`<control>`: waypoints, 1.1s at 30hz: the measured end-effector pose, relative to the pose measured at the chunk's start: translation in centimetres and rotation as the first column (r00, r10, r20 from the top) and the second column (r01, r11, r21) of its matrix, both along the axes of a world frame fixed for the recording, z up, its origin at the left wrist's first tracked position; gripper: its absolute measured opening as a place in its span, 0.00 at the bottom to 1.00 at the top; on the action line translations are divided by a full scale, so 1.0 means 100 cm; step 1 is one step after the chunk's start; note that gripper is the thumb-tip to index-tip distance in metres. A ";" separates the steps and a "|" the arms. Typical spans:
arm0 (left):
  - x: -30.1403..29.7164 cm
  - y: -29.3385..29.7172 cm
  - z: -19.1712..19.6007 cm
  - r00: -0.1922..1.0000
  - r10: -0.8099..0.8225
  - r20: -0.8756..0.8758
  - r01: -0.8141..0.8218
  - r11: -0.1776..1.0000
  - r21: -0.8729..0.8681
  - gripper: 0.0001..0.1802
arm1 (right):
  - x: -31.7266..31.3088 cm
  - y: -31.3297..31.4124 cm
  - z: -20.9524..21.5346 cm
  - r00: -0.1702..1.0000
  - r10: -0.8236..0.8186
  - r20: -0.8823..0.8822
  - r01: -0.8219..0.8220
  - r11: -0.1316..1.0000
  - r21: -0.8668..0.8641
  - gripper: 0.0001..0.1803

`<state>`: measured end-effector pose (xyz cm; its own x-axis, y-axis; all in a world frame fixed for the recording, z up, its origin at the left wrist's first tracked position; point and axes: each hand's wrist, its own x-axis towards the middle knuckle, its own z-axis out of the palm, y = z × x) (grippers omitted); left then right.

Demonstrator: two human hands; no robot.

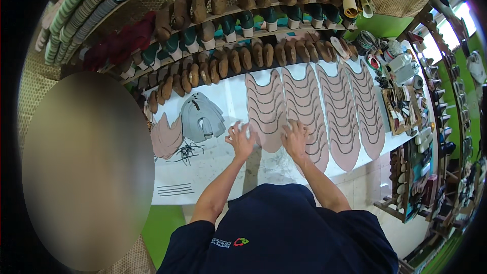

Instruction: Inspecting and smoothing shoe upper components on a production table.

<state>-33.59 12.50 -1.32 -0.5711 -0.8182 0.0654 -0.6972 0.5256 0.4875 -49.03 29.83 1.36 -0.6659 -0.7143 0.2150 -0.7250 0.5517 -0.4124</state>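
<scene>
Four columns of overlapping pinkish shoe-upper pieces, each edged with a dark curved strip, lie on a white table [223, 165]. My left hand [242, 141], fingers bent and apart, is beside the lower left edge of the leftmost column [266, 114]. Fingers spread, my right hand [295, 139] rests where that column meets the second column [315, 144]. Neither hand appears to hold anything. Farther right are the third column [341, 132] and the fourth column [369, 124].
Left on the table are grey cut pieces [200, 116], loose pink pieces [166, 137], tangled black strips [186, 153] and several straight strips [175, 190]. Brown shoe lasts [234, 62] line the back. A tray of tools [402, 107] is at right. A blurred patch covers the left side.
</scene>
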 end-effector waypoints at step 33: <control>0.232 -0.027 0.012 0.994 0.078 0.071 -0.073 0.995 -0.069 0.28 | 0.145 -0.122 0.028 0.917 0.399 -0.016 -0.399 0.914 -0.074 0.08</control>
<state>-10.35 9.84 -0.11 -0.5134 -0.8543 0.0812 -0.7687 0.4999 0.3990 -34.56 17.58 4.11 -0.3293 -0.9024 0.2779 -0.8783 0.1847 -0.4410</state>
